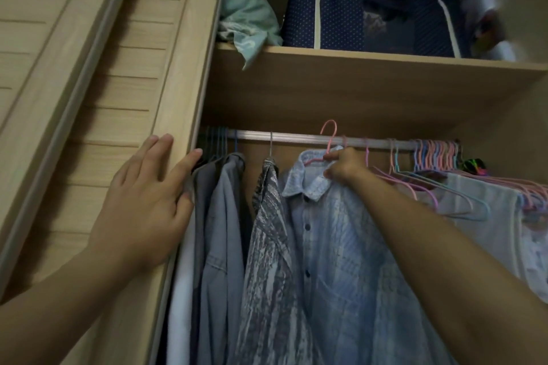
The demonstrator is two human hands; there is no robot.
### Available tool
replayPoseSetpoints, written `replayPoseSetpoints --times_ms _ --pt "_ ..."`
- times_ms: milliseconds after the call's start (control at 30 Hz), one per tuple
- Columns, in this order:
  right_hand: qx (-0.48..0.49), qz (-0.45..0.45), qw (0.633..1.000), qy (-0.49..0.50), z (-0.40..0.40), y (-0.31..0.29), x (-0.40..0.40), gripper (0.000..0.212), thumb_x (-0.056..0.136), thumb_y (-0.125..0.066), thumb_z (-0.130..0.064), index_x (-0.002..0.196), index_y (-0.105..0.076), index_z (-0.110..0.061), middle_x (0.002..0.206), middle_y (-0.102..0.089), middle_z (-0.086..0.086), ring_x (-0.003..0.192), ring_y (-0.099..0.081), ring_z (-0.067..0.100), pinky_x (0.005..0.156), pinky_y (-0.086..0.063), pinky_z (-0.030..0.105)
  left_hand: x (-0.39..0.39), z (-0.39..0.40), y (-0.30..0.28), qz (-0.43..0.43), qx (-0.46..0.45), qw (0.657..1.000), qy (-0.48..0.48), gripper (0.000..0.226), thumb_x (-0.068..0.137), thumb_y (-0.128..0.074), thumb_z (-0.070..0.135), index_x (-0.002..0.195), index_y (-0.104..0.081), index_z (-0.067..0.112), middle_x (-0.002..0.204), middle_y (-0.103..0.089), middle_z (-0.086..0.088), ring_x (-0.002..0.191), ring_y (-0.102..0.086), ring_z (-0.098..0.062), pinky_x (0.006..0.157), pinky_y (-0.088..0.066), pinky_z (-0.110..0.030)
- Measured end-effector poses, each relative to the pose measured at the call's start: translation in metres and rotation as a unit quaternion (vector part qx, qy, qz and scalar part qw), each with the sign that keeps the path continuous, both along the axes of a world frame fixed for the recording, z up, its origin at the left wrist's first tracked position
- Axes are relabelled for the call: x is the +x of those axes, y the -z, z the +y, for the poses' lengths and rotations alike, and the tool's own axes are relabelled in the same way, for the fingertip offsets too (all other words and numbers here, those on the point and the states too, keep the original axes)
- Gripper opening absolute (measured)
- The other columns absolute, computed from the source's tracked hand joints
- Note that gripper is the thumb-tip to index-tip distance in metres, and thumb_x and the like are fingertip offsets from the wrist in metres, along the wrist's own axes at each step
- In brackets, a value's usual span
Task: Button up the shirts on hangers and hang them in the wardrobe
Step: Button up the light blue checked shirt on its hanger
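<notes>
A light blue patterned shirt (pixel 335 246), buttoned down its front, hangs from a pink hanger (pixel 329 139). My right hand (pixel 344 166) grips that hanger at the shirt's collar, and the hook rises just in front of the metal rail (pixel 296 137). Whether the hook rests on the rail I cannot tell. My left hand (pixel 145 201) lies flat with fingers spread against the wardrobe's wooden side panel (pixel 184 68). Left of the blue shirt hang a grey streaked shirt (pixel 267 246) and a blue denim shirt (pixel 222 231).
Several empty pink and blue hangers (pixel 436 157) crowd the rail's right end, over a pale sleeveless garment (pixel 480 216). Above, a shelf (pixel 355 59) carries a navy dotted storage box (pixel 370 15) and a teal cloth (pixel 246 21). A slatted door (pixel 74 68) stands at the left.
</notes>
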State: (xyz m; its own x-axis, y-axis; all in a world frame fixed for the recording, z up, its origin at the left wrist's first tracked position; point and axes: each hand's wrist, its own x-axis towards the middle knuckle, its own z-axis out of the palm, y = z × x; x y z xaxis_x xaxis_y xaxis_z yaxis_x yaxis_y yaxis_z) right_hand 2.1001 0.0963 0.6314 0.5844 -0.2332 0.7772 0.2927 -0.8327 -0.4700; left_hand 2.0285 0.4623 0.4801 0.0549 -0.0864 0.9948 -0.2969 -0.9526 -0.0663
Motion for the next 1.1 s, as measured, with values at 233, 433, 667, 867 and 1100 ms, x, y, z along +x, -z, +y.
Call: replayPoseSetpoints --times_ms 233,433,667,867,1100 --pt "0.005 0.028 0.999 -0.042 -0.008 -0.018 0.014 0.052 0.082 -0.080 0.001 0.132 -0.065 -0.003 0.145 -0.055 0.013 0.130 -0.056 0.026 0.112 -0.042 0.033 -0.002 0.000 0.000 0.005 -0.001 1.000 -0.006 0.066 0.092 -0.036 0.041 0.157 -0.032 0.034 0.165 -0.022 -0.013 0.156 -0.011 -0.026 0.122 -0.020 -0.045" --pt "0.013 0.028 0.998 -0.048 -0.019 -0.023 0.023 0.051 0.085 -0.077 0.002 0.133 -0.063 -0.001 0.151 -0.048 0.012 0.136 -0.050 0.024 0.114 -0.037 0.027 0.000 0.000 0.000 0.010 0.001 1.000 -0.002 0.066 0.092 -0.033 0.043 0.158 -0.032 0.034 0.165 -0.022 -0.013 0.156 -0.012 -0.027 0.122 -0.021 -0.048" --pt "0.001 0.055 0.998 -0.041 -0.021 -0.026 0.028 0.049 0.087 -0.074 0.000 0.135 -0.061 -0.002 0.149 -0.052 0.012 0.134 -0.052 0.026 0.107 -0.041 0.028 -0.002 -0.001 0.000 0.020 0.003 1.000 -0.013 0.067 0.091 -0.034 0.044 0.157 -0.032 0.032 0.165 -0.021 -0.014 0.155 -0.013 -0.029 0.122 -0.020 -0.047" --pt "-0.002 0.056 0.998 -0.025 -0.024 -0.035 0.023 0.051 0.084 -0.075 -0.003 0.133 -0.063 -0.006 0.136 -0.061 0.017 0.127 -0.057 0.032 0.103 -0.046 0.037 -0.004 -0.002 0.001 0.010 0.001 1.000 -0.006 0.065 0.092 -0.034 0.043 0.156 -0.036 0.030 0.164 -0.022 -0.016 0.155 -0.016 -0.031 0.123 -0.021 -0.048" --pt "-0.110 0.108 0.988 0.024 -0.014 -0.011 0.043 0.044 0.090 -0.072 -0.008 0.133 -0.065 -0.007 0.137 -0.062 0.010 0.121 -0.062 0.025 0.096 -0.049 0.025 -0.002 -0.002 0.001 0.013 0.000 1.000 0.001 0.064 0.092 -0.034 0.043 0.155 -0.037 0.030 0.164 -0.023 -0.016 0.155 -0.017 -0.032 0.122 -0.023 -0.051"
